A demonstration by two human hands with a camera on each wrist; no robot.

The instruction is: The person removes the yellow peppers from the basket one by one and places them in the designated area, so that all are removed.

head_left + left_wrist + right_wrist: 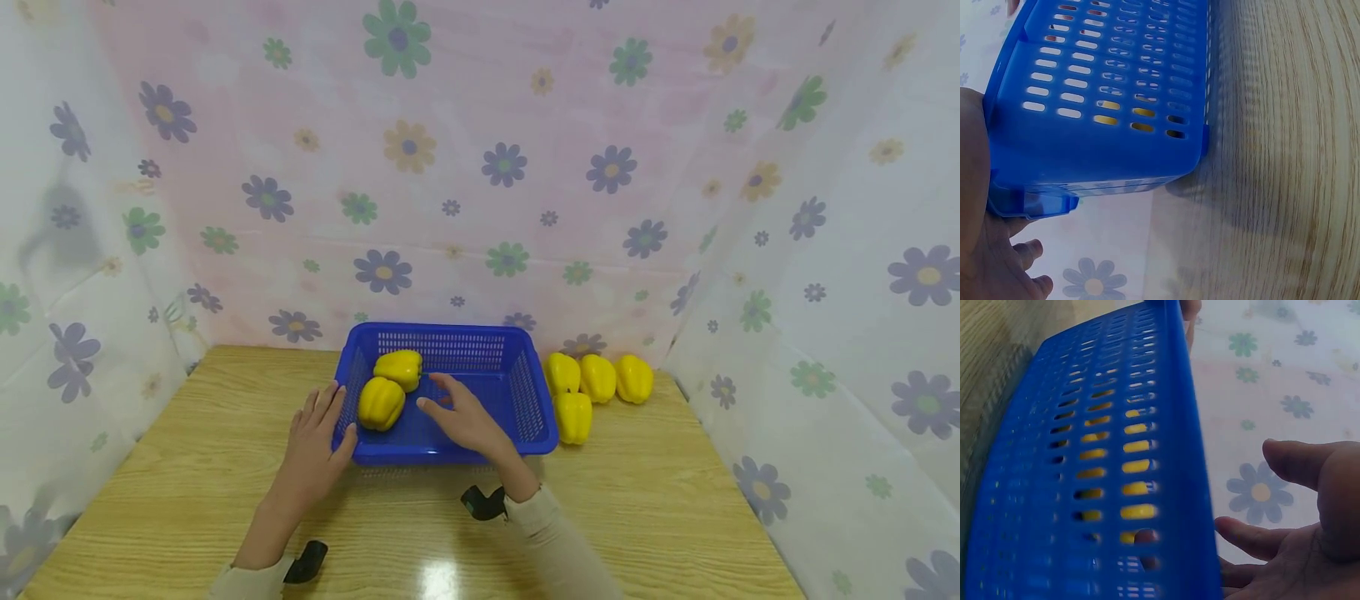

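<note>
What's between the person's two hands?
The head view shows the nearer yellow pepper, inside the blue basket, and some bare basket floor.

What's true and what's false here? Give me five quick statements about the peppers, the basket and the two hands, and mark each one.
1. Two yellow peppers lie inside the blue basket. True.
2. The right hand holds a pepper. False: it is empty, above the inside of the basket.
3. The left hand touches the basket's rim. True.
4. The other four peppers lie on the person's left of the basket. False: they are on its right, on the table.
5. The basket's walls have openings in them. True.
</note>
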